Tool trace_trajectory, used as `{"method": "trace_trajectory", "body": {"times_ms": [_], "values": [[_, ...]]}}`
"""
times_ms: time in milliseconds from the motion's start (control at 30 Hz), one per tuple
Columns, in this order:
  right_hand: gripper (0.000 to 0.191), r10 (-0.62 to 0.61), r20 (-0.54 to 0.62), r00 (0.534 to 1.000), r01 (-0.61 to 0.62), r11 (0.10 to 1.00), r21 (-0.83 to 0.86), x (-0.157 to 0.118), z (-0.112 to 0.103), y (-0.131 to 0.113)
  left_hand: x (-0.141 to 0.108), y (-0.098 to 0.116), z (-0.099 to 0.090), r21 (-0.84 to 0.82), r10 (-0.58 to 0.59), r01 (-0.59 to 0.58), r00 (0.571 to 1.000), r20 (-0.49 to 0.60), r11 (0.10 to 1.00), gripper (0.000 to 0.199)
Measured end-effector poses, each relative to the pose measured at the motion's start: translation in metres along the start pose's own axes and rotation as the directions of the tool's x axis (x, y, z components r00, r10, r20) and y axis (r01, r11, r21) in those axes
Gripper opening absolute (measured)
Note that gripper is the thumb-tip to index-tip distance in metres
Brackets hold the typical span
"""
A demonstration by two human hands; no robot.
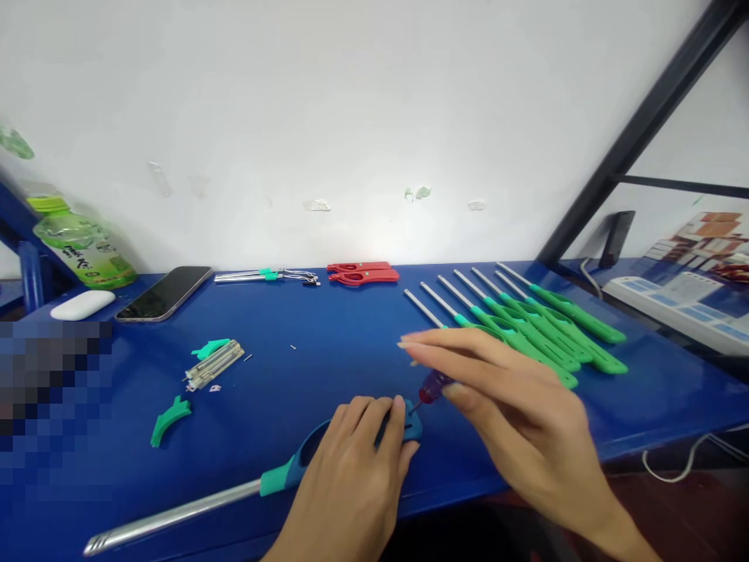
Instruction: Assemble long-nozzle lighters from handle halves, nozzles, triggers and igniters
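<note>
My left hand [356,476] is closed over the handle of a long-neck gas lighter [175,517], pressing it to the table. The lighter has a blue handle, a teal collar and a silver tube pointing to the lower left. My right hand [520,421] holds a small screwdriver [433,385] with a purple handle, slanted between thumb and fingers. Its tip meets the butt end of the blue handle, beside my left fingertips. Part of the screwdriver is hidden by my fingers. Several green lighters [541,355] lie just beyond my right hand.
Red handle shells [366,275] and metal tubes with wires [246,276] lie along the wall. At left are fuel-tank parts [216,365], a green trigger [171,420], a phone [164,293], a white case [83,304] and a bottle [85,246]. A loose screw [293,347] lies mid-table.
</note>
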State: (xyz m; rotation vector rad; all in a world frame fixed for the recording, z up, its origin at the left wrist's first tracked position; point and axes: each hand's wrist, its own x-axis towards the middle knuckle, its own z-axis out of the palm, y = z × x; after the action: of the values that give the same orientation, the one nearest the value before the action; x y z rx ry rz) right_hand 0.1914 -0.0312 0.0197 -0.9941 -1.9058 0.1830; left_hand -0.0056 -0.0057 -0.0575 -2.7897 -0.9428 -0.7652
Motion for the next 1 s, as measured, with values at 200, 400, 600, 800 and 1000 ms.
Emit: {"method": "trace_trajectory", "body": {"times_ms": [200, 400, 600, 800, 1000], "values": [[0.030, 0.057, -0.128, 0.990, -0.042, 0.992, 0.119, 0.003, 0.009, -0.001, 0.001, 0.002, -0.002, 0.005, 0.001, -0.001, 1.000, -0.014, 1.000, 0.029], [0.021, 0.127, -0.256, 0.958, -0.124, 0.992, 0.032, 0.002, 0.000, -0.006, 0.000, 0.000, -0.002, 0.019, 0.001, 0.000, 1.000, -0.022, 1.000, 0.034], [0.021, 0.110, -0.569, 0.815, -0.184, 0.980, -0.074, -0.012, -0.017, 0.004, -0.004, -0.001, -0.001, 0.041, -0.003, 0.004, 1.000, -0.024, 0.999, 0.036], [0.011, 0.160, -0.208, 0.965, -0.194, 0.968, -0.158, -0.009, 0.023, 0.032, -0.006, -0.003, 0.002, 0.086, 0.030, -0.026, 0.999, -0.041, 0.996, 0.035], [0.026, 0.117, -0.011, 0.993, -0.117, 0.976, -0.186, -0.010, 0.027, 0.034, -0.010, -0.009, -0.002, 0.133, 0.099, -0.089, 0.993, -0.065, 0.987, 0.034]]}}
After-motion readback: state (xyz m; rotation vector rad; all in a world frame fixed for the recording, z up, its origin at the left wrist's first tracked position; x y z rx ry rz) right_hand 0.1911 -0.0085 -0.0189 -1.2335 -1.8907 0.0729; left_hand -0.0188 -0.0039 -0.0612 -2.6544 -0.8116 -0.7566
